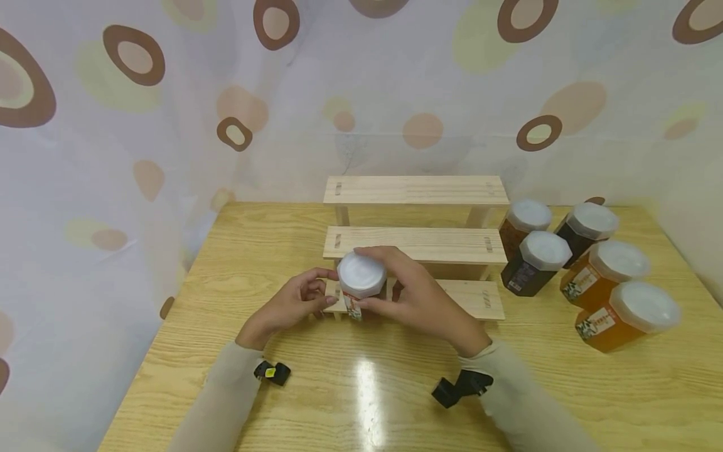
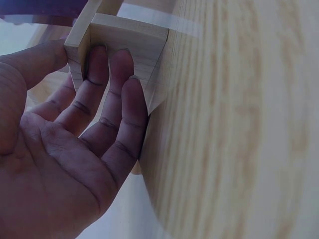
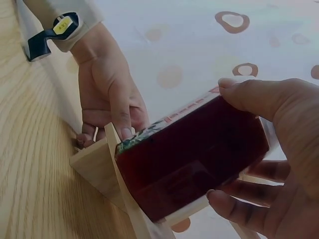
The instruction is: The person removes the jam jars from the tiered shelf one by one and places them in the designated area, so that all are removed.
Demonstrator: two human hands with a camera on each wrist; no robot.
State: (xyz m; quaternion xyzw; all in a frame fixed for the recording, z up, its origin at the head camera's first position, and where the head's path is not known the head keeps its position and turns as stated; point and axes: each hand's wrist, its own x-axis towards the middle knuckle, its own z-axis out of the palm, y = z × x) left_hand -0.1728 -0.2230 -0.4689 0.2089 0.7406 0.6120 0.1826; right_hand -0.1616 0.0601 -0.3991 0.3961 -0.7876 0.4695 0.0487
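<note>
A jar [image 1: 361, 274] with a white octagonal lid and dark red contents is in my right hand [image 1: 418, 296], thumb on one side and fingers on the other. In the right wrist view the jar [image 3: 192, 154] has its base at the lowest board of a three-step wooden rack [image 1: 415, 243]; whether it bears its weight there I cannot tell. My left hand [image 1: 294, 298] grips the left end of that lowest board. The left wrist view shows its thumb at the board's edge and its fingers curled underneath, by the rack's leg [image 2: 134, 42].
Several lidded jars stand right of the rack: a dark one [image 1: 528, 270] nearest it, another dark one [image 1: 576, 242] behind, a brown one [image 1: 514, 235], and amber ones [image 1: 607, 326] in front. A patterned curtain [image 1: 395, 81] hangs behind the wooden table [image 1: 316, 389].
</note>
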